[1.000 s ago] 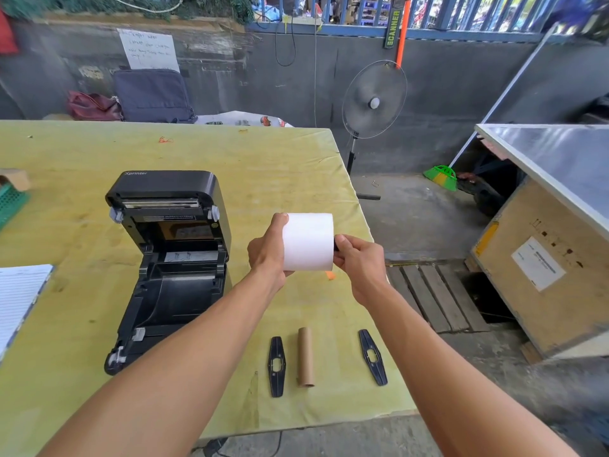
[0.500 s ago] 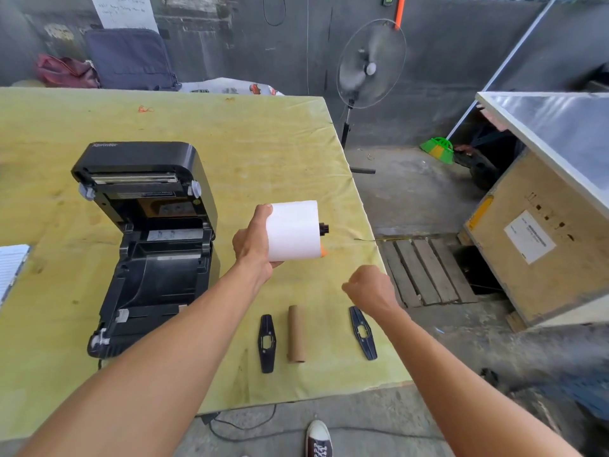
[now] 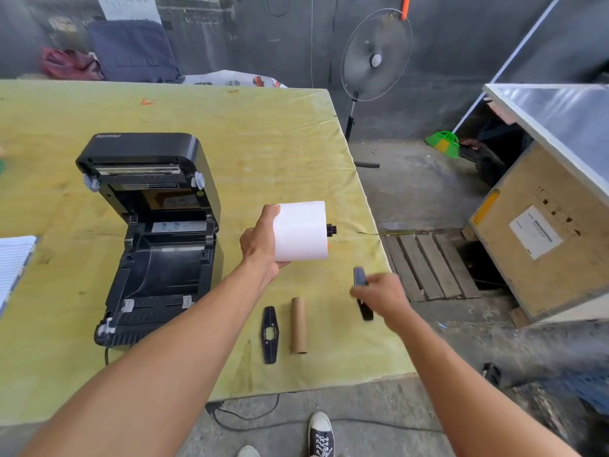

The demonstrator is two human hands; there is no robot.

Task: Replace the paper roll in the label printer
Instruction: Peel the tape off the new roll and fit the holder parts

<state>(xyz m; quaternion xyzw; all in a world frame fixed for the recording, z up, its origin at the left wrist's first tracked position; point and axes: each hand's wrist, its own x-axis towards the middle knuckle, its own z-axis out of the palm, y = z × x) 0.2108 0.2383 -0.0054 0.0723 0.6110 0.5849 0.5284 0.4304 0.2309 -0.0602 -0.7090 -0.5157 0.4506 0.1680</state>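
A yellow-green table (image 3: 263, 127) fills the left and middle of the view, its right edge running above a concrete floor. To the right stands a plywood crate (image 3: 543, 258) with a white label, and a wooden pallet (image 3: 425, 265) lies on the floor between crate and table. A black printer (image 3: 148, 245) sits on the table's left half, lid swung up and back, bay exposed. A fan (image 3: 375, 57) stands beyond the table's far right corner. The left hand (image 3: 260, 245) grasps a white roll (image 3: 300, 230) by its left end, thumb on top and fingers beneath, and holds it in the air just right of the printer, axis level. A black spindle (image 3: 331, 229) tip sticks out of the roll's right end. The right hand (image 3: 382, 295), near the table's right edge and below the roll, has its fingers curled round a black guide (image 3: 359, 277), blurred, whose ends show above and below the fist; whether the lower end touches the table cannot be told. Near the front edge, a brown core (image 3: 298, 325) lies flat, and a second guide (image 3: 270, 334) lies just left of it, apart from it. A lined notebook (image 3: 13, 265) shows at the left edge, and a dark shoe (image 3: 320, 435) on the floor below.
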